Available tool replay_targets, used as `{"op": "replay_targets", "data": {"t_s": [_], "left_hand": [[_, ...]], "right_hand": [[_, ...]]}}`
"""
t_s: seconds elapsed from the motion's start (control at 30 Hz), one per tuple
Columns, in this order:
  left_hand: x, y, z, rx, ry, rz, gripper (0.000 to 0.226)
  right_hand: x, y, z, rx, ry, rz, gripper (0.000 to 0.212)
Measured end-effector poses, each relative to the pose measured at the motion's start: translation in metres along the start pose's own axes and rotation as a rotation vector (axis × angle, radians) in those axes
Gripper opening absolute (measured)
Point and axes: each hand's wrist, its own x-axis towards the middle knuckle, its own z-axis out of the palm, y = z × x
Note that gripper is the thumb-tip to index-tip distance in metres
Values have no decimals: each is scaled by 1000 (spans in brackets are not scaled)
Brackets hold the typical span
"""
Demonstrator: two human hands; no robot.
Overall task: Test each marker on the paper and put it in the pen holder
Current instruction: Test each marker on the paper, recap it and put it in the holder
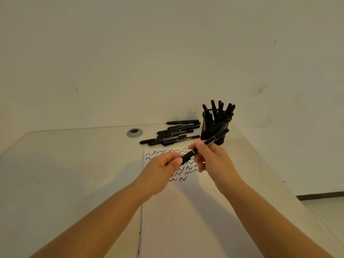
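Note:
I hold one black marker [216, 138] above the paper, tilted up toward the right. My right hand [210, 159] grips its barrel. My left hand [163, 168] pinches its lower left end, where the cap sits. The white paper [186, 211] lies under both hands and carries several wavy black test marks near its far edge. A black mesh pen holder [216, 127] stands behind the paper at the right, with several markers upright in it. A pile of several loose black markers [173, 134] lies left of the holder.
A round grey cable grommet [134, 132] is set into the pale desk [65, 174], left of the marker pile. The desk's right edge runs diagonally close past the holder. A plain wall rises behind the desk.

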Motion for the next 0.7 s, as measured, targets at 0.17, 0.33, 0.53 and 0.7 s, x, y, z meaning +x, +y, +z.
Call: {"op": "replay_targets", "data": {"t_s": [0.17,0.33,0.53,0.7], "left_hand": [[-19,7,7,-52,-112,80,33],[-25,14,12,481,177,272,28],[-33,-9,-9,791,281,299,34],[-13,-22,-20,449,204,243,25]], "right_hand": [[-14,-4,6,-19,-59,-5,28],[-18,0,16,67,69,44,32],[5,-1,-27,290,465,78,30],[7,18,-29,-12,230,34,15]]}}
